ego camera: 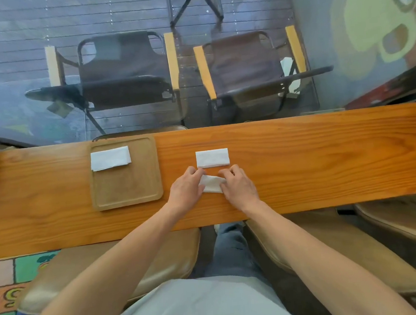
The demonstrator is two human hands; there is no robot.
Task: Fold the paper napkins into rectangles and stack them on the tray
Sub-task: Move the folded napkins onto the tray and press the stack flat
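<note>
Fingers of left hand (185, 186) and right hand (238, 184) pinch opposite ends of napkin (212, 183), long axis running hand to hand. 1 folded napkin (212, 157) just beyond fingertips; tray (128, 187) with 1 stacked napkin (110, 158) lies left, nearer left hand.

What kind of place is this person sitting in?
Probably a cafe: a long wooden counter faces a window, folding chairs stand on a deck outside, a cup painting shows at the right, and napkins are stacked on a wooden tray.
</note>
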